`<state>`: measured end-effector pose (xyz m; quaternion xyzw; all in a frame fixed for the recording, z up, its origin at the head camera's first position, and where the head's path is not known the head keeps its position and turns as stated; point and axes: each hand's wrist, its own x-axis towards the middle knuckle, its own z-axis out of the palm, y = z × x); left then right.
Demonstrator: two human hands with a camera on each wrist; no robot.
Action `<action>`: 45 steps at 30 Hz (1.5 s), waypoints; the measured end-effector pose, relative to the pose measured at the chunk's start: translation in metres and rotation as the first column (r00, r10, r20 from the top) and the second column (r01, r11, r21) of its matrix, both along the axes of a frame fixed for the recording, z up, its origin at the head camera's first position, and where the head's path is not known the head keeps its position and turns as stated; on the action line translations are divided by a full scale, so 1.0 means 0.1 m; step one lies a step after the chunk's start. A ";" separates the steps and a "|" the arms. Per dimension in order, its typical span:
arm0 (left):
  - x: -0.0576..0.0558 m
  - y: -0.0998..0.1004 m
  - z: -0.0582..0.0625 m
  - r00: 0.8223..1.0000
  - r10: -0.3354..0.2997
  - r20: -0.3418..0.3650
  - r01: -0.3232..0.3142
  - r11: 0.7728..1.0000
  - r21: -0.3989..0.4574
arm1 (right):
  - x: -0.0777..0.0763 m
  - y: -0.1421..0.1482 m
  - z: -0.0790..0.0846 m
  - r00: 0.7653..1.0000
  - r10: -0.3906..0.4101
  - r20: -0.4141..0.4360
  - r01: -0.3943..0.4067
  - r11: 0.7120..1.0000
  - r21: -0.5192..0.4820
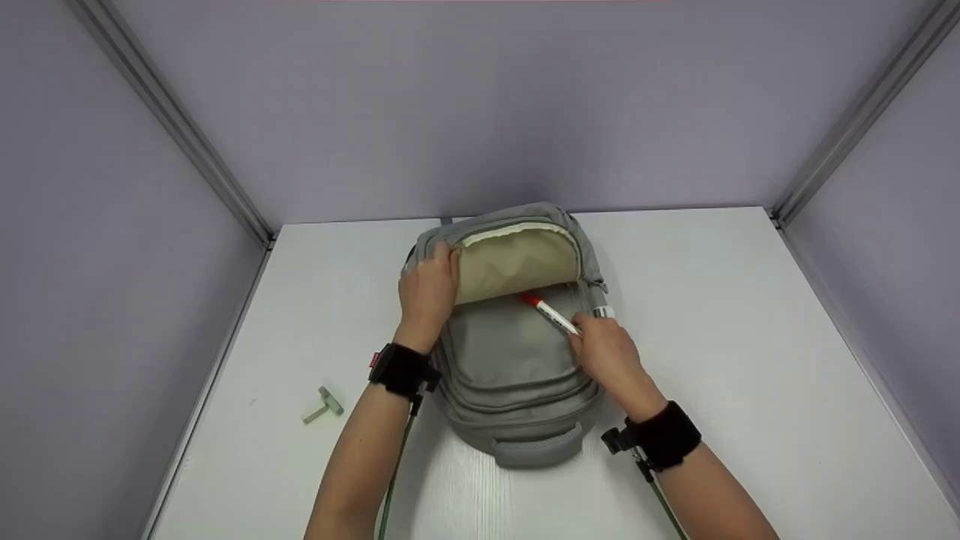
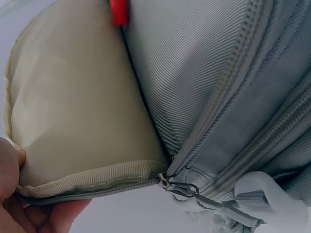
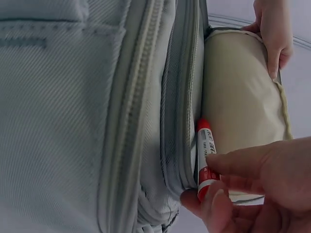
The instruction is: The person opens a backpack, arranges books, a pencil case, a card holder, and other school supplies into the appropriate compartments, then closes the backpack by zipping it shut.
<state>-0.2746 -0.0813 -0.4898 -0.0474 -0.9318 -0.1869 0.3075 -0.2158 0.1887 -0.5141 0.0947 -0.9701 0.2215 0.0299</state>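
A grey backpack lies on the white table, its front pocket unzipped and the beige-lined flap folded back. My left hand pinches the edge of that flap at its left corner. In my right hand is a red-and-white marker, pinched near one end between thumb and fingers. Its red tip points at the pocket opening, right by the fold of the lining. The left wrist view shows only the marker's red end at the opening, with the zipper pull hanging at the pocket's corner.
A small pale green T-shaped object lies on the table left of the backpack. Something white sits at the backpack's right side. The grab handle faces me. Panel walls stand behind and on both sides.
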 end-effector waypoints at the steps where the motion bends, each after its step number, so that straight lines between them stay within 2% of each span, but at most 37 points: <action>1: 0.01 0.00 0.00 1.000 0.001 0.005 -0.001 1.000 0.002 | 0.00 -0.03 0.00 1.000 0.001 -0.014 -0.001 1.000 -0.007; 6: 0.05 0.01 0.04 0.999 -0.012 0.037 0.011 0.999 0.043 | -0.01 -0.15 -0.02 0.997 0.022 -0.073 -0.024 0.999 -0.024; 9: 0.06 0.01 0.06 0.998 -0.030 0.048 0.026 0.996 0.084 | -0.04 -0.22 -0.02 0.999 0.037 -0.030 -0.039 0.997 -0.062; 14: 0.08 0.03 0.08 0.997 -0.048 0.068 0.040 0.993 0.112 | -0.10 -0.35 -0.02 0.994 0.063 0.094 -0.049 0.988 -0.147; 20: 0.08 0.04 0.08 0.997 -0.047 0.066 0.039 0.992 0.117 | -0.17 -0.54 -0.02 0.987 0.070 0.142 -0.039 0.977 -0.208; 24: 0.08 0.05 0.06 0.995 -0.057 0.084 0.046 0.991 0.129 | -0.21 -0.64 -0.02 0.977 0.140 0.159 -0.100 0.966 -0.240; 29: 0.08 0.06 0.04 0.993 -0.057 0.102 0.042 0.989 0.139 | -0.23 -0.66 -0.01 0.952 0.246 0.181 -0.206 0.955 -0.214; 34: 0.08 0.06 0.03 0.994 -0.054 0.098 0.038 0.987 0.157 | -0.25 -0.54 0.09 0.934 0.277 0.225 -0.223 0.945 -0.237; 37: 0.08 0.06 0.02 0.994 -0.054 0.098 0.037 0.986 0.162 | -0.25 -0.43 0.17 0.950 0.271 0.152 -0.230 0.943 -0.242; 40: 0.08 0.06 0.02 0.993 -0.056 0.103 0.038 0.985 0.168 | -0.28 -0.31 0.22 0.963 0.265 -0.046 -0.269 0.941 -0.206; 42: 0.07 0.05 0.01 0.993 -0.054 0.107 0.035 0.985 0.170 | -0.31 -0.23 0.23 0.947 0.247 -0.203 -0.285 0.941 -0.183; 45: 0.07 0.05 0.00 0.993 -0.049 0.110 0.030 0.986 0.167 | -0.37 -0.13 0.23 0.883 0.219 -0.415 -0.305 0.940 -0.152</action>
